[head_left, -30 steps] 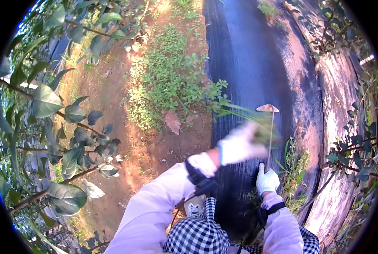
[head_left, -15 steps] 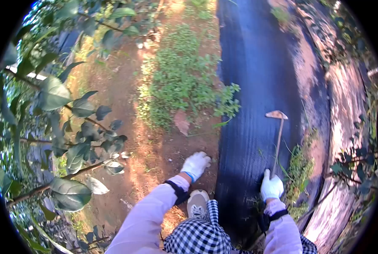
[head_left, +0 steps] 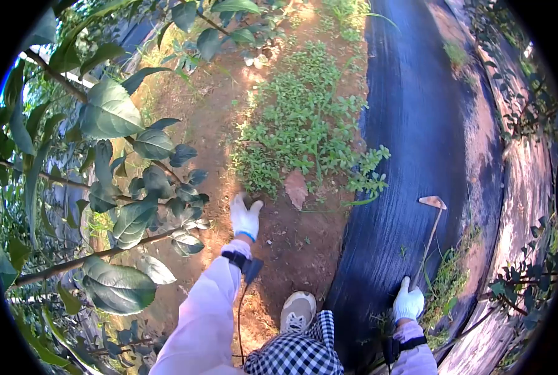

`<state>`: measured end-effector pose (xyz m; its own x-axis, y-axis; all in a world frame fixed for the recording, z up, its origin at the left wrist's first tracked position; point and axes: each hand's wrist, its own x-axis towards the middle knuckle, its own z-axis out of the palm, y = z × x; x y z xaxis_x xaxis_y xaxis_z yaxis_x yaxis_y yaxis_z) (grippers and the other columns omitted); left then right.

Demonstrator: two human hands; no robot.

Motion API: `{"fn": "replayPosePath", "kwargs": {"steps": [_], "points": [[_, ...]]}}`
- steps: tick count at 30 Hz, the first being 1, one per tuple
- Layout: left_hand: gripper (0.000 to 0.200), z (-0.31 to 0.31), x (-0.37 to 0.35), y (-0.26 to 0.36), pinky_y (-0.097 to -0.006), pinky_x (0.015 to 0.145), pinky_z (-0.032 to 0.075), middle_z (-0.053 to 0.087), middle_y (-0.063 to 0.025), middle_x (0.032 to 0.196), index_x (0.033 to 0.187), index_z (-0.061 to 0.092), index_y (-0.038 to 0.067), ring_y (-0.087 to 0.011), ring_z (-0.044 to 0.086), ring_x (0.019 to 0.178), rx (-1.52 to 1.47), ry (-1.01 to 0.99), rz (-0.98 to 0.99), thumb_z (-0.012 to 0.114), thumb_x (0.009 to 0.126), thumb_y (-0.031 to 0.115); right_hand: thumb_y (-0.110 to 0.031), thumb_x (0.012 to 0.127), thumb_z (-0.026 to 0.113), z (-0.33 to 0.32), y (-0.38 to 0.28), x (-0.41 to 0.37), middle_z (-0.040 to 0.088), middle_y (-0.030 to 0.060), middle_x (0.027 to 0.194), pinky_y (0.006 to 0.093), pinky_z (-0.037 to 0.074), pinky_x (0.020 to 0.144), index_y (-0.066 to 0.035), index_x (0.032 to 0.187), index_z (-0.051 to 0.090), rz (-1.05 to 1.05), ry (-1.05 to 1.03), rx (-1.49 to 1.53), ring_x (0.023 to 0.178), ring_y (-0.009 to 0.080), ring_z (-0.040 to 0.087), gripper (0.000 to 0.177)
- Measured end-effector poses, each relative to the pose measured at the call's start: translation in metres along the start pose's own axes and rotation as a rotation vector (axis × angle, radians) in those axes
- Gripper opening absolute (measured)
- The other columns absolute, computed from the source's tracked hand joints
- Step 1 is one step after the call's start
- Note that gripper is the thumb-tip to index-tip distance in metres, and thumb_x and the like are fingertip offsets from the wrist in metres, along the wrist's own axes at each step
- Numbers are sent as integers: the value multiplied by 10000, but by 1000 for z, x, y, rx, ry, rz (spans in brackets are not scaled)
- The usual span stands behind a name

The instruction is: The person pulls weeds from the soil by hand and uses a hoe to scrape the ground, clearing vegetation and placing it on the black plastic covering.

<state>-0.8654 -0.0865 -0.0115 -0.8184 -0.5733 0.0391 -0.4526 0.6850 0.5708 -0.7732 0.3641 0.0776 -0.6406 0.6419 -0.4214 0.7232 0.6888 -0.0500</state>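
Note:
My left hand (head_left: 246, 217), in a white glove, stretches forward and down to the bare red soil at the near edge of a low weed patch (head_left: 304, 128). Its fingers are spread and nothing shows in them. Low at the right, my gloved right hand (head_left: 408, 303) grips the end of a thin wooden handle of a small hoe (head_left: 430, 234). The hoe's blade (head_left: 433, 202) rests on the black ground cover sheet (head_left: 416, 125). My shoe (head_left: 297, 311) stands on the soil between my arms.
A leafy branch (head_left: 129, 219) reaches in from the left, close to my left arm. A dry brown leaf (head_left: 296, 187) lies by the weeds. Grass tufts (head_left: 447, 281) grow along the sheet's right edge, with a pale dirt bank (head_left: 528, 187) beyond.
My left hand, which was raised over the black sheet with a blurred green tuft, dropped to the soil and moved forward-left to the weeds. The right hand kept hold of the hoe.

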Motion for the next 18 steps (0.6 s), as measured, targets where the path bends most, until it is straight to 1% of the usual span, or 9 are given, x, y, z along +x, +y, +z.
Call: {"fn": "replayPosePath", "kwargs": {"steps": [3,6,9,10,12,13,16,17,18], "points": [[529,-5,28,24,-433,900,451,529,-199,1187,1196,547,64,-372,534,1073,183,-89,21,712,732,257,-509,895,505,1,-2,0,669,232,794,457,505,726,-5,869,694,21,13,-25,778,390,661,539],[364,14,47,8,-419,851,481,615,-176,1044,1049,626,83,-337,606,968,247,-201,127,715,727,227,-497,910,489,-6,-9,-6,660,259,799,479,488,726,41,868,683,-14,-2,31,783,409,651,574],[217,23,64,-29,-391,813,491,654,-149,889,956,646,69,-306,634,864,-234,-88,-95,679,769,173,-477,916,491,-4,-6,-4,656,268,808,483,480,736,47,881,679,-20,16,1,789,411,645,558],[150,8,64,-22,-370,803,487,655,-131,797,916,647,57,-291,630,821,-447,66,-163,658,791,138,-475,917,491,-3,-7,-4,656,269,810,482,479,739,46,885,679,-8,20,-9,792,411,644,555],[186,3,80,-48,-284,738,487,654,-63,802,961,623,10,-147,594,758,-418,217,-115,666,806,104,-487,914,491,-1,-6,-5,660,255,796,476,486,729,31,875,682,-4,27,-11,779,402,649,553],[349,-3,87,-54,-333,811,484,638,-113,939,1076,603,21,-225,612,868,-203,105,-153,706,775,164,-494,911,492,3,-2,-3,662,245,782,470,494,715,19,858,684,-13,41,-34,764,396,654,551],[418,-12,87,4,-413,847,479,568,-168,1101,1109,591,74,-347,591,966,93,176,-82,720,735,210,-492,911,498,5,-6,-3,664,226,746,457,498,680,13,825,683,-15,83,-30,730,384,659,544],[495,-8,98,4,-440,855,474,501,-172,1203,1170,569,119,-377,565,1026,112,61,-60,726,718,248,-491,910,500,6,-3,-2,664,224,740,455,497,675,14,819,682,-7,70,-17,723,382,658,544],[430,6,107,-9,-430,850,480,555,-165,1111,1136,595,124,-357,586,990,229,108,60,705,737,240,-490,910,502,7,-2,-1,664,221,734,453,496,670,15,813,681,0,56,-4,717,380,658,545]]}}
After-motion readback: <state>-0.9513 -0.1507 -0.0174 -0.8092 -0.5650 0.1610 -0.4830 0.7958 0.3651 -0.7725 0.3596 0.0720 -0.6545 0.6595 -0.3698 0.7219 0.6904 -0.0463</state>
